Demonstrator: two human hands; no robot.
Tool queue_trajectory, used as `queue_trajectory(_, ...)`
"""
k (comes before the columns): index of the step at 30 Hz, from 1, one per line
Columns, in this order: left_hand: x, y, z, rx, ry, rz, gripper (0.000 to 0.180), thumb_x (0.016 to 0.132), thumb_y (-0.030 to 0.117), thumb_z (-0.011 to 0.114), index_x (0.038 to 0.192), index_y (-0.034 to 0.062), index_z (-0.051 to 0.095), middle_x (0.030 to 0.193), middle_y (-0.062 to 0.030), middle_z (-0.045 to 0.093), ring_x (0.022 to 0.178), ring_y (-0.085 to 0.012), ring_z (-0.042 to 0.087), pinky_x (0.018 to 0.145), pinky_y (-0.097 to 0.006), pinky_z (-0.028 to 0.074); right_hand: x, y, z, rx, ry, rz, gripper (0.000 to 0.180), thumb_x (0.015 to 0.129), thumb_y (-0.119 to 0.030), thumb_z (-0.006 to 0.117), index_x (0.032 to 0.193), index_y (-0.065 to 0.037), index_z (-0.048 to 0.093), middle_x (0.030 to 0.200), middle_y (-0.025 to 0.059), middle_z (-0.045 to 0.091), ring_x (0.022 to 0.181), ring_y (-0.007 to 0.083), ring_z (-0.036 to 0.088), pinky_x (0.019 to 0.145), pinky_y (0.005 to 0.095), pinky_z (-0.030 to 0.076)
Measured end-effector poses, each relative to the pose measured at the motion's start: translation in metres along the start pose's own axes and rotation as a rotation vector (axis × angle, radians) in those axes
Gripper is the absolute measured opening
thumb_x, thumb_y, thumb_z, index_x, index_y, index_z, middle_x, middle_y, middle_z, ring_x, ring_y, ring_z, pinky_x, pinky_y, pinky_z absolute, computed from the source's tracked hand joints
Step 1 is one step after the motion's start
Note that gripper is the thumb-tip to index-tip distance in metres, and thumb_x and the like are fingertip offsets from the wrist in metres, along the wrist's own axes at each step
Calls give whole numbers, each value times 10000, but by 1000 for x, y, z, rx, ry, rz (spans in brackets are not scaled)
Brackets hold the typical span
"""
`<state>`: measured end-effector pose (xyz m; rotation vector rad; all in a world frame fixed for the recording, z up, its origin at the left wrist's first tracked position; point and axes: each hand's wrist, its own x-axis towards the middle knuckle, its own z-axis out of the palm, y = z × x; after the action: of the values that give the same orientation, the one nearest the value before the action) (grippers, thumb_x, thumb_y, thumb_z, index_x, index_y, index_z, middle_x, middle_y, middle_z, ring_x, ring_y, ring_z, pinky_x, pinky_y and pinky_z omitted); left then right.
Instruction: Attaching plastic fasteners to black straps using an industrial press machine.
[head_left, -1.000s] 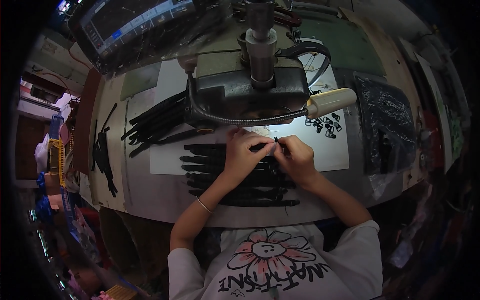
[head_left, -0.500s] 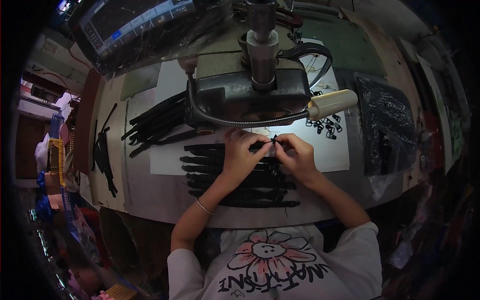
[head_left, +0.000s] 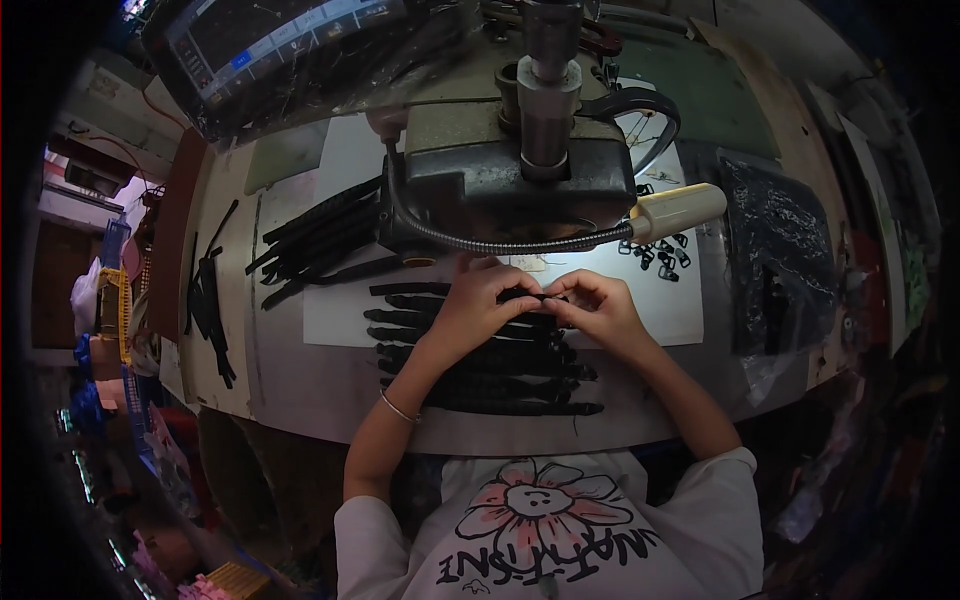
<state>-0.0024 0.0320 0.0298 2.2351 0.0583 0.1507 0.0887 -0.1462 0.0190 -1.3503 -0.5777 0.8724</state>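
Just below the sewing machine's head (head_left: 500,185), my left hand (head_left: 482,302) and my right hand (head_left: 598,308) meet with fingertips pinched together. Between them is the end of a black fabric strap (head_left: 543,298); the fingers hide most of that end. Several more black straps (head_left: 500,408) lie side by side across the table under my wrists, running left to right. Small black buckles (head_left: 668,258) are scattered on the white sheet (head_left: 680,320) to the right of my right hand.
A cream-coloured lamp (head_left: 680,212) on a metal gooseneck crosses in front of the machine. Black strap bundles (head_left: 320,235) lie left of it, with thinner strips (head_left: 208,310) farther left. A plastic-wrapped dark package (head_left: 780,250) is at right. A screen (head_left: 290,40) stands upper left.
Both hands have drawn closer together around the strap end, and my right fingers curl over it more. The machine and table sit slightly farther right in the picture.
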Motion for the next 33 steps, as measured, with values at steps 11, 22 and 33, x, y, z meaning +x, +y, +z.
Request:
queue_trajectory(11, 8, -26, 7, 473, 239, 423, 269, 739, 106, 632, 1004, 73, 596, 885, -80, 592, 822, -253, 564, 727, -337, 471, 45, -9, -18, -44, -2, 139, 132, 841, -87, 581, 779, 28, 572, 592, 19, 546, 467, 54, 490, 396, 199, 397)
queue_trajectory(22, 14, -47, 13, 680, 336, 457, 269, 766, 69, 586, 1034, 82, 615, 870, -71, 590, 750, -212, 587, 603, -303, 498, 70, -29, -10, -367, 136, 301, 140, 745, 61, 618, 717, 10, 491, 577, 30, 524, 500, 117, 571, 401, 253, 414)
queue_trajectory(33, 17, -51, 12, 685, 328, 496, 288, 771, 82, 591, 1058, 91, 616, 966, -77, 587, 818, -199, 593, 643, -294, 504, 75, -10, -21, -275, 96, 295, 62, 780, 24, 589, 779, 8, 529, 574, 91, 597, 422, 130, 538, 355, 260, 368)
